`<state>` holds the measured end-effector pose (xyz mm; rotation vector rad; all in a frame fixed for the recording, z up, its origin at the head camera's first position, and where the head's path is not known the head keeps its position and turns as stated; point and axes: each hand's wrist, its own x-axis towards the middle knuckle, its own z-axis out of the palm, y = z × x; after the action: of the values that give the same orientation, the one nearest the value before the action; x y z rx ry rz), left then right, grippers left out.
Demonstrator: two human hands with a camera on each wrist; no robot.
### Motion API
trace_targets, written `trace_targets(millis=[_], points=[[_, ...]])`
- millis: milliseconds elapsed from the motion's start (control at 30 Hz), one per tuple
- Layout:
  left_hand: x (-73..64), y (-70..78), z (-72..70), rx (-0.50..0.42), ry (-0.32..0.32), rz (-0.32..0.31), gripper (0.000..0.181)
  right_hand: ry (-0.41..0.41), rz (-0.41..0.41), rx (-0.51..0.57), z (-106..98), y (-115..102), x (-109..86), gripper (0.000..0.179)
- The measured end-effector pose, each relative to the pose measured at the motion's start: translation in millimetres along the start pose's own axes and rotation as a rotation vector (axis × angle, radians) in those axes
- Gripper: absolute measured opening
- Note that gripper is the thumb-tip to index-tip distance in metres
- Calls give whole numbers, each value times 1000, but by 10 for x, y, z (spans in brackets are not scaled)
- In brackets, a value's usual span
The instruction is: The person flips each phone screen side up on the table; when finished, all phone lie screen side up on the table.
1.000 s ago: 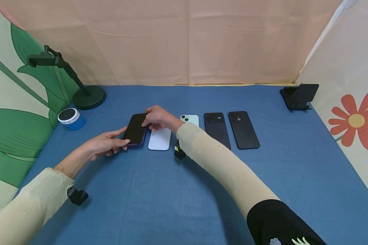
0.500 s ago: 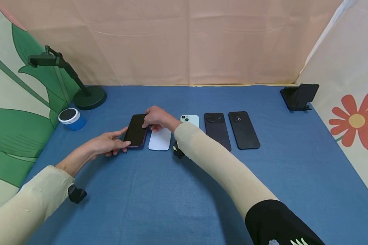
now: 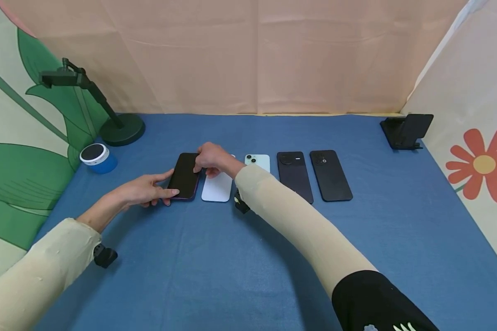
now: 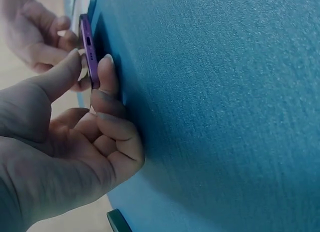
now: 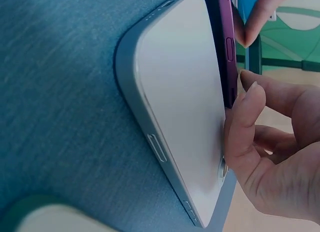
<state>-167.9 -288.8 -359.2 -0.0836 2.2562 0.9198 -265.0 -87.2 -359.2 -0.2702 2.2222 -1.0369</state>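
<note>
A phone with a dark screen and purple edge (image 3: 185, 177) lies at the left end of a row of phones, screen up. My left hand (image 3: 142, 191) pinches its near left corner, thumb on the screen and fingers under the edge. In the left wrist view, the purple edge (image 4: 90, 54) stands slightly off the cloth above a shadow. With thumb and fingers, my right hand (image 3: 214, 160) pinches the far right edge. Just beneath that hand lies a white phone (image 3: 216, 188), partly covered by it; in the right wrist view the white phone (image 5: 180, 92) rests flat.
To the right lie a pale green phone (image 3: 260, 161), partly behind my right sleeve, and two black phones (image 3: 295, 174). A black phone stand (image 3: 407, 131) occupies the back right. At the left are a dark green lamp (image 3: 122, 129) and a blue-white round container (image 3: 99, 158).
My left thumb lies slightly further onto the dark screen. The right hand keeps its hold at the far edge, and the phones stay where they were. The head view has shifted a little.
</note>
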Motion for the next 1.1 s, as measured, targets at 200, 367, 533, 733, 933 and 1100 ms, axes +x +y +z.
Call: trace_targets(millis=[200,367,533,733,933,1100], points=[[-10,32,11,85,-6,-31,97,-4,-13,-44,7,0,-7,70],[-3,47,37,223,11,-30,104,13,-5,-43,20,-4,-8,70],[-19,73,88,409,75,-15,112,17,10,-25,30,-14,4,69],[-47,90,138,549,154,5,111,22,15,-35,38,-15,9,68],[-34,50,157,567,196,31,109,9,6,-33,25,-1,3,68],[-40,47,155,584,228,52,106,3,1,-31,8,1,0,68]])
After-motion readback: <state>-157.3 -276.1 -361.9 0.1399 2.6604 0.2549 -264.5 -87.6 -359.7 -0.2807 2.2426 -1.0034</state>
